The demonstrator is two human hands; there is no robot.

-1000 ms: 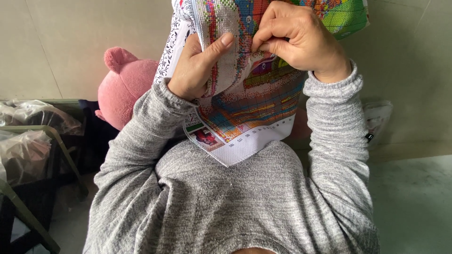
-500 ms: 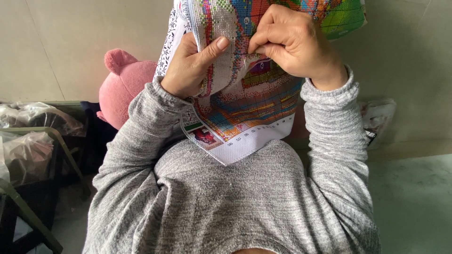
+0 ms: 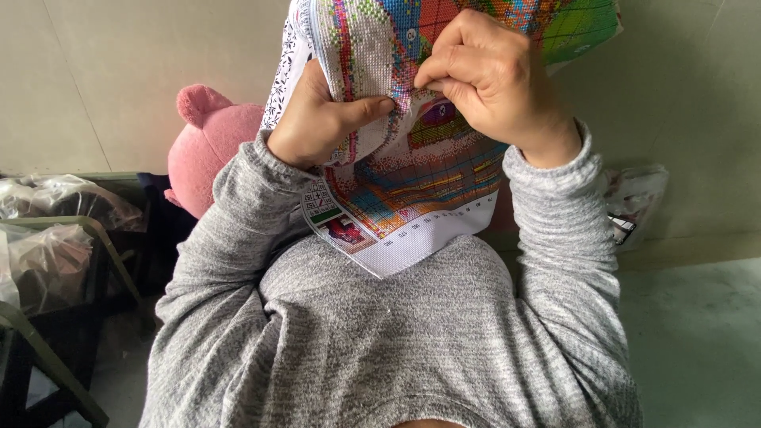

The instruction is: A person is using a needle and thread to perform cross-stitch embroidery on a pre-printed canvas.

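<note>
A: Status on the cross-stitch canvas (image 3: 412, 190)?

B: Held up in front of the person's chest, upper part folded over, lower white border hanging down onto the grey sweater (image 3: 380, 333). Stitched colour blocks face the camera.

A: Left hand (image 3: 317, 123)?

B: Left of the canvas centre. Grip is clamped on the canvas: thumb lies across the front of the fold, other fingers are behind the cloth, hidden. The folded edge runs up from that grip.

A: Right hand (image 3: 487, 75)?

B: Just right of and above the left thumb, over the upper middle of the canvas. Fingertips are pinched together right at the cloth surface. Whatever sits in the pinch is too small to make out; can't tell if it's a needle or thread. Knuckles cover part of the pattern.

A: Gap between the two grips?

B: Near each other, not touching. A strip of canvas shows between them.

A: Surroundings, relative to the canvas?

B: Pink plush toy (image 3: 210, 147) to its left, behind the left sleeve. Clear plastic bags (image 3: 47, 230) further left, on a dark frame. Another plastic bag (image 3: 634, 206) to its right, against the wall.
</note>
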